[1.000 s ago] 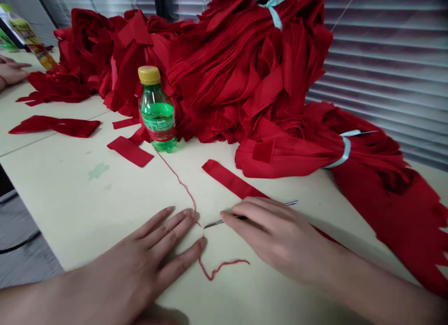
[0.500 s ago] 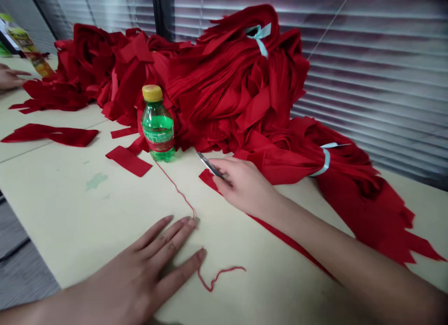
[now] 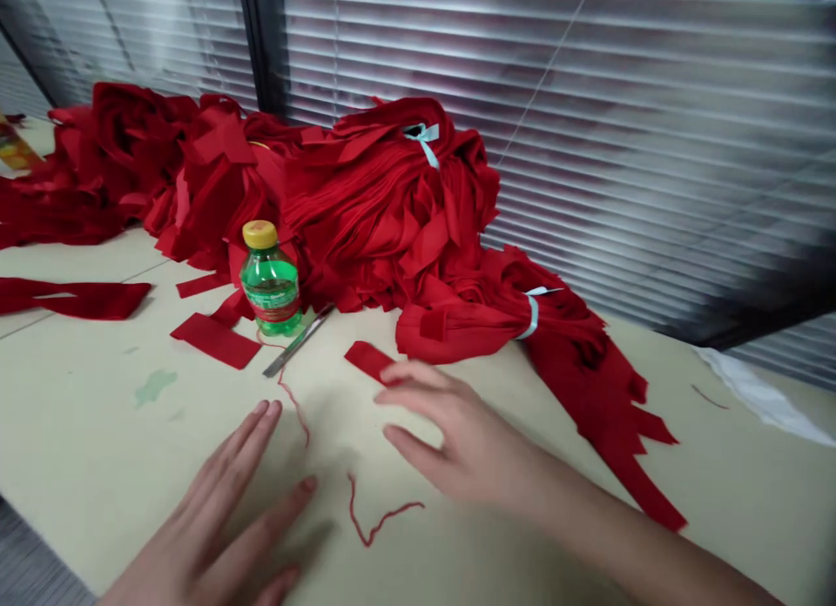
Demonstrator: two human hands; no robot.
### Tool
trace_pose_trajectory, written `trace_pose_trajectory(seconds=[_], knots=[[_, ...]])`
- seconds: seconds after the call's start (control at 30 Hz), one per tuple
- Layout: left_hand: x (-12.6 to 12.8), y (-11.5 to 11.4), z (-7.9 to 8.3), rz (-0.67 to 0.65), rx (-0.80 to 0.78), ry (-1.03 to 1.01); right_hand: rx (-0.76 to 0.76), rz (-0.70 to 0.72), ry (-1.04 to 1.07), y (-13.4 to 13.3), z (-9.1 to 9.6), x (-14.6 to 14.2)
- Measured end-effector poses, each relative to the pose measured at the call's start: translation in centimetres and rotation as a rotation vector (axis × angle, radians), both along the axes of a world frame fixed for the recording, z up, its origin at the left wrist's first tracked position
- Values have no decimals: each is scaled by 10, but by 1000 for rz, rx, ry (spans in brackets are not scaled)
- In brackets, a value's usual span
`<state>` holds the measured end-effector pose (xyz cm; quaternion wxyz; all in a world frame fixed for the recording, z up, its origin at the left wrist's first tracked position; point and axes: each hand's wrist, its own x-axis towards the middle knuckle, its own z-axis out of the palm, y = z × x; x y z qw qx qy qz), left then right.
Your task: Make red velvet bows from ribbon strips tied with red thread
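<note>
My left hand (image 3: 219, 510) is open, its fingers extended over the near part of the table. My right hand (image 3: 457, 432) is open too, thumb and fingers apart, beside a red fabric strip (image 3: 367, 360) that it partly covers. Between the hands lies a short bent piece of red thread (image 3: 367, 541). A longer red thread (image 3: 297, 401) runs from the bottle towards my left fingertips. A slim utility knife (image 3: 297, 345) rests on the table across that thread. Just behind the knife stands a small green soda bottle (image 3: 270, 284) with a yellow cap and a red band around it.
Piled red fabric strips (image 3: 366, 197) line the back of the table (image 3: 215, 423), some tied with pale blue ribbon (image 3: 428, 140). Another tied bundle (image 3: 470, 319) lies at right. Loose red strips (image 3: 78, 299) lie left, white cloth (image 3: 764, 393) far right. Window blinds (image 3: 620, 153) hang behind.
My right hand has let go of the utility knife, now lying by the bottle, and drawn back. My left fingers have come off the thread. The view has shifted right and up.
</note>
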<state>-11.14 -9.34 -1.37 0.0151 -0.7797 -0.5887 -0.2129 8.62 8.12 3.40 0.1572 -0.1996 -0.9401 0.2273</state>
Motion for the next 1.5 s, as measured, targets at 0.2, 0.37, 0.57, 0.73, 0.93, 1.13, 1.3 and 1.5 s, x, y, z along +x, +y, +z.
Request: trace_pose_trajectory(seconds=[0.2,0.37,0.57,0.73,0.93,1.13,1.3,1.5], knots=[[3,39,20,-262,-88,110,271,65,30,-46,-51,55],[23,91,31,-495,-385,61,523,-1,-27,-64,-71,83],[22,98,13,-550,-294,46,534,-261,-188,-86,-59,130],[27,92,1,-529,-244,88,490,-419,-203,-103,-53,151],[60,87,10,-476,-306,0,527,-383,-194,-98,-48,178],[81,84,12,-393,-361,19,548,-351,-172,-99,-45,192],[55,102,18,-221,-223,152,458,-511,-82,-91,-43,230],[1,145,11,84,45,111,225,-898,-214,-43,-31,273]])
